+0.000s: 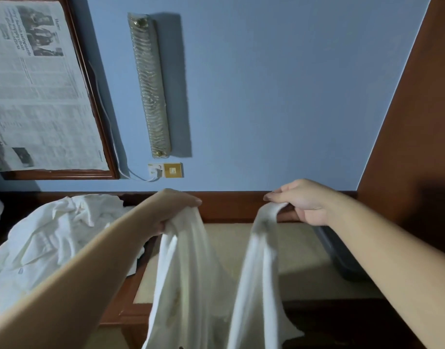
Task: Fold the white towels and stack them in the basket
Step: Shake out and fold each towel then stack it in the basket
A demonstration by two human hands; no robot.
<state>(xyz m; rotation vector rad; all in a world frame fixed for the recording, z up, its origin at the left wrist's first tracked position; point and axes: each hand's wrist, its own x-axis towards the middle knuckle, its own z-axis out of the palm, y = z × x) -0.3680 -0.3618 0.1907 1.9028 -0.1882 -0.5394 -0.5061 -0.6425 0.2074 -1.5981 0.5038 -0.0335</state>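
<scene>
A person holds up 1 soft white cloth towel (191, 280) with 2 bare hands in the middle of the frame. The left hand (173, 210) is curled over one top corner and grips a bunch of the cloth. The right hand (302, 202) pinches the other top corner between thumb and fingers. The hands are apart, and the towel hangs down from them in 2 long folds to the bottom edge of the frame, sagging in the gap between.

At the lower left of the frame lies a crumpled heap of white cloth (52, 243), partly hidden behind the left arm. Under the towel is a wooden table with a pale beige top (292, 250) and a dark brown rim. At the right, just under the right arm, sits a dark grey thing (342, 258); it is too hidden to tell what it is.

Behind it all is a plain blue wall (279, 84). A long wavy glass wall lamp (149, 84) hangs on the wall at the upper middle. Just below it are a gold square switch plate (173, 170) and a white plug with a white wire (154, 172). At the upper left is a brown wooden frame covered with newspaper (37, 84). A brown wooden panel (413, 122) fills the right side.
</scene>
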